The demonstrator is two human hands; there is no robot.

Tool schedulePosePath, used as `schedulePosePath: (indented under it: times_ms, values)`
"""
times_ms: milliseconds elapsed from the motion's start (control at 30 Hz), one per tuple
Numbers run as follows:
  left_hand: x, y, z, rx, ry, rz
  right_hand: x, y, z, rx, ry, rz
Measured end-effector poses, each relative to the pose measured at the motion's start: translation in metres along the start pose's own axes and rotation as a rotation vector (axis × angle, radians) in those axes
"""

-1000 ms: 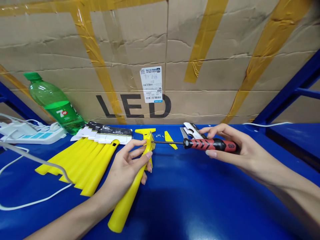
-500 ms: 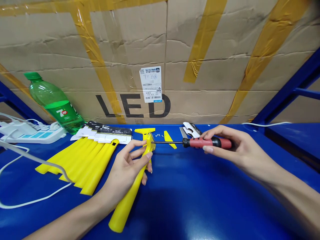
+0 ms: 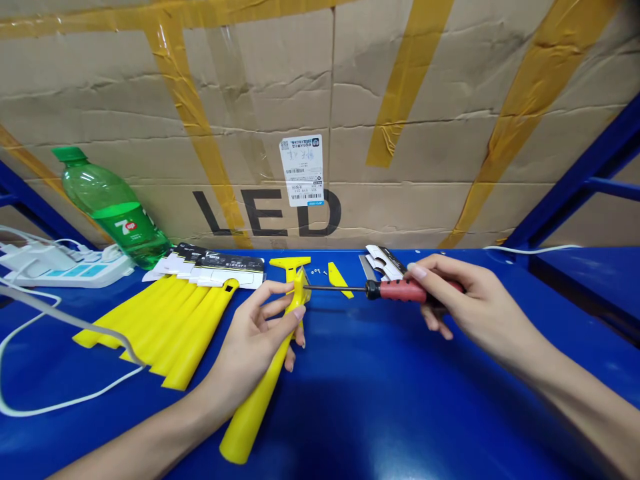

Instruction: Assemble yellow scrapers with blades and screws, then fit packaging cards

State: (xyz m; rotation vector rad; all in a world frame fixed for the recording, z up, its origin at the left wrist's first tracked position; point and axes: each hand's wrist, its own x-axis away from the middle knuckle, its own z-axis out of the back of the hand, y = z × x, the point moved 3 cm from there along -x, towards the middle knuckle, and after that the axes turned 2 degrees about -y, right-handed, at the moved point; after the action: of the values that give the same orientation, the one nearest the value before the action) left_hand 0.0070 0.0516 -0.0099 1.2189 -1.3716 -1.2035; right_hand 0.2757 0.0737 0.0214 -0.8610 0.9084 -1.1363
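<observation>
My left hand (image 3: 267, 327) is wrapped round a yellow scraper (image 3: 253, 413), its long handle slanting down toward me. In my right hand (image 3: 455, 293) is a screwdriver (image 3: 400, 290) with a red and black handle, held level. The screwdriver's dark shaft reaches left to the scraper's head, and its tip meets the head there. Just behind lie a yellow T-shaped piece (image 3: 290, 261), a yellow wedge-shaped piece (image 3: 340, 280) and several tiny screws (image 3: 316, 271). Close to my right hand rests a printed card packet with blades (image 3: 383, 261).
Several yellow handles (image 3: 170, 327) fan out at left beside stacked printed cards (image 3: 230, 269). Behind them leans a green bottle (image 3: 115, 207) near a white power strip (image 3: 95, 270) with cables. A large cardboard box (image 3: 400, 213) stands along the back of the blue table (image 3: 380, 400).
My right thumb and fingers have shifted round the screwdriver's handle, with the thumb now on top and other fingers showing below. My left hand and the scraper stay nearly in place.
</observation>
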Motion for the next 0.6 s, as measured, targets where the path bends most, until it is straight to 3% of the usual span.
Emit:
schedulePosePath:
  times_ms: [67,267,467,600]
  values:
    - [0.0004,0.0002,-0.0004,-0.001,0.006,-0.007,-0.0003,0.0016,0.0005,0.008,-0.044,-0.025]
    - [-0.0012,0.0041,-0.0008,0.006,0.008,-0.029,-0.0003,0.0013,0.0065,0.034,-0.107,0.072]
    - [0.0009,0.0011,-0.0003,-0.006,-0.002,-0.02,0.0001,0.0009,-0.0002,-0.022,-0.081,-0.047]
    - [0.0004,-0.0016,-0.001,-0.016,-0.021,-0.007,-0.0009,-0.0024,0.0066,0.102,-0.079,0.131]
